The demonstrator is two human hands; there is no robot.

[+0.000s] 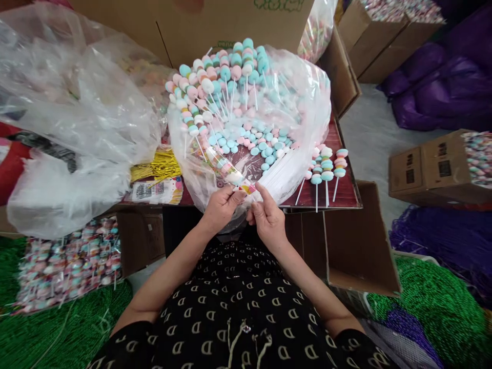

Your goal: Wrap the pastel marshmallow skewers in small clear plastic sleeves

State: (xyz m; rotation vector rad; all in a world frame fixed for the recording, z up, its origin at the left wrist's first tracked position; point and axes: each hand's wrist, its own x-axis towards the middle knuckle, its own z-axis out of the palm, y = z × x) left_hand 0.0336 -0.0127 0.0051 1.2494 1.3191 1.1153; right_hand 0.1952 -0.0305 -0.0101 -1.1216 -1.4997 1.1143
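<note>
A clear wrapper with a printed end [229, 173] slants up and left from my hands, with pastel candies on a stick inside. My left hand [220, 209] pinches its lower end between thumb and fingers. At the same end my right hand [270, 219] has its index finger against the wrapper and its other fingers curled in; what lies under the curled fingers is hidden. Beyond the hands, a big clear plastic bag [315, 92] lies opened around loose blue, pink and white candies [265, 144] and a pile of finished candy skewers [230, 64].
Several candy skewers [326, 164] lie at the table's right edge. Gold twist ties [156, 165] and printed labels [156, 191] sit on the left. An open carton [361, 241] stands below right; a box of wrapped skewers [73, 261] stands below left.
</note>
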